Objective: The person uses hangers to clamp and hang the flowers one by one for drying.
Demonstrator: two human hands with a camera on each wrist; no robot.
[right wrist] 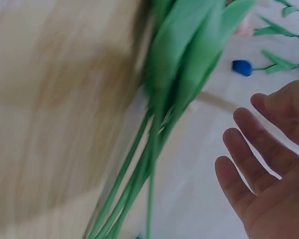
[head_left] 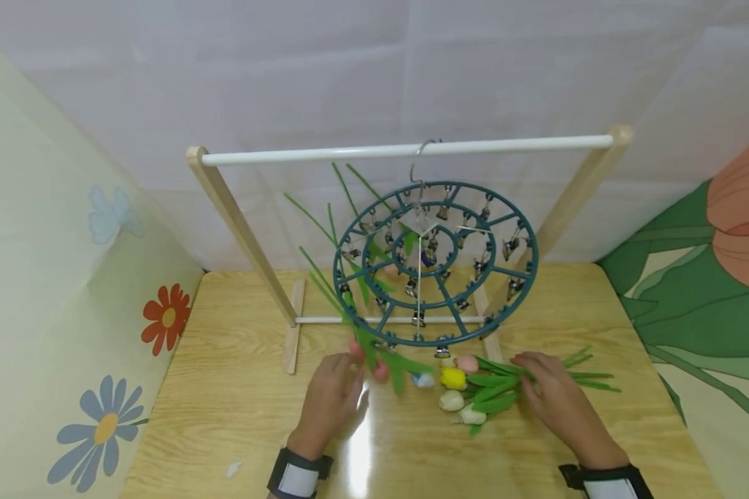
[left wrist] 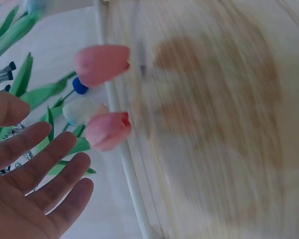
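Note:
A round teal clip hanger (head_left: 419,223) hangs by its hook, with artificial tulips clipped to it. My left hand (head_left: 332,395) is beside two pink tulips (head_left: 381,371) at the hanger's lower left. In the left wrist view, its fingers (left wrist: 65,191) are spread and relaxed, apart from the pink tulip heads (left wrist: 108,131). On the table lies a bunch of tulips (head_left: 496,391) with yellow, pink and white heads. Over its stems is my right hand (head_left: 555,395). The right wrist view shows that hand's fingers (right wrist: 246,164) loosely bent, holding nothing, with a gap to the green stems (right wrist: 139,184).
A wooden stand with a white top bar (head_left: 324,154) carries the hanger. Its lower bar (head_left: 324,320) runs just above the table (head_left: 225,388). A blue tulip (right wrist: 241,67) hangs further in. A small white scrap (head_left: 233,469) lies at front left.

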